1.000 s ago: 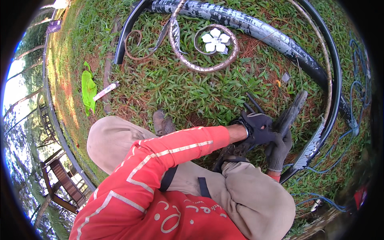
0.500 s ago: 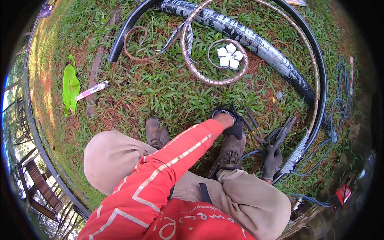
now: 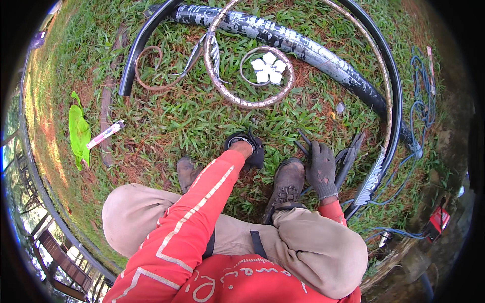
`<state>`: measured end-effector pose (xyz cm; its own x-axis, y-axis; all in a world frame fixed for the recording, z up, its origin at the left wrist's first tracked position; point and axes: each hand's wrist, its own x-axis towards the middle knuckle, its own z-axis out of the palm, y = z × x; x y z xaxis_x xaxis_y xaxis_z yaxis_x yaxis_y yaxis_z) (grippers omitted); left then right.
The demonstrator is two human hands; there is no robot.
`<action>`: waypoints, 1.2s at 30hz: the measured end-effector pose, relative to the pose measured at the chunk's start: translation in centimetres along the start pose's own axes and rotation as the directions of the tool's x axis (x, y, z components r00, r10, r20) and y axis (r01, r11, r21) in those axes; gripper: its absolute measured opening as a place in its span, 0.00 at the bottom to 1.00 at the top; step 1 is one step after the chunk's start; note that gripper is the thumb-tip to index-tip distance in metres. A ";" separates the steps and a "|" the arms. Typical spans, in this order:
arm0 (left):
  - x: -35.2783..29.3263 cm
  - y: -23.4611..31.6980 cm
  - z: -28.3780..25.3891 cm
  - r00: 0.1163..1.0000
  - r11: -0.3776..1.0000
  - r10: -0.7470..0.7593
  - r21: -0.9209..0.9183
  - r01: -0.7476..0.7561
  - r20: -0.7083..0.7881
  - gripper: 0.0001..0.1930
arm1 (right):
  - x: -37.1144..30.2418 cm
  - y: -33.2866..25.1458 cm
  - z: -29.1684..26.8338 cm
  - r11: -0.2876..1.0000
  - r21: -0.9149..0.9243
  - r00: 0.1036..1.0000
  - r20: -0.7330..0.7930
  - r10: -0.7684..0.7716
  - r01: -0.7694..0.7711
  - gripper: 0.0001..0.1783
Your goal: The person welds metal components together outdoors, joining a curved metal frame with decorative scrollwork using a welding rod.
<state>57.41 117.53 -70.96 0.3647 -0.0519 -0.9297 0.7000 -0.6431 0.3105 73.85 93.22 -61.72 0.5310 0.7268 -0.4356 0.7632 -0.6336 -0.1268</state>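
My left hand (image 3: 256, 153), in a black glove with a round dark band at its wrist, hangs low over the grass between my two boots. Its fingers are too dark and hidden to read. Just beyond my right boot (image 3: 289, 178), my right hand (image 3: 322, 169) in a worn grey glove bends over a pair of long-handled pliers (image 3: 304, 143). Only the thin dark handle ends show; the glove covers the rest. Right beside that hand lie dark grey metal leaves (image 3: 350, 157). A silvery leaf (image 3: 370, 182) sits against the curved black bar (image 3: 399, 106).
Ahead lie a scrolled metal rod (image 3: 252, 105) with a white metal flower (image 3: 269, 68), and a thick black-and-silver pipe (image 3: 313, 49). Blue cable (image 3: 417, 108) runs along the right, near a red box (image 3: 438, 219). A green cloth-like piece (image 3: 79, 132) and pink-and-white packet (image 3: 105, 135) lie left.
My left hand has moved left, away from the pliers and my right boot. My right hand has come off the dark metal leaves and onto the pliers. The view has shifted slightly.
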 end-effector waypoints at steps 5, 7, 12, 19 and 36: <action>-3.9 2.9 -3.3 0.996 0.996 0.012 0.090 -0.020 0.090 0.26 | 0.6 2.3 0.4 0.994 0.106 0.999 0.019 -0.033 0.031 0.38; -3.6 3.1 -3.8 0.980 0.999 -0.013 0.035 0.006 0.198 0.25 | 0.3 2.7 -0.4 0.959 0.281 0.999 -0.033 -0.030 0.038 0.35; 0.2 -0.8 -0.5 0.987 0.982 -0.158 -0.103 0.158 0.009 0.31 | 3.8 0.5 -2.8 0.871 0.488 0.990 -0.139 0.005 0.064 0.35; 0.9 -2.6 0.1 0.984 0.979 -0.175 -0.103 0.175 0.010 0.39 | 11.6 -2.2 -3.7 0.859 0.457 0.972 -0.143 -0.186 0.232 0.26; 0.1 -1.6 -0.1 0.980 0.975 -0.198 -0.098 0.200 0.031 0.37 | 14.9 -2.7 -4.2 0.795 0.503 0.941 -0.183 -0.286 0.339 0.27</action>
<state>56.39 118.59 -71.49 0.1998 0.0529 -0.9784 0.8158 -0.5620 0.1362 81.25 106.90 -64.16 0.3488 0.9132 -0.2106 0.6018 -0.3905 -0.6967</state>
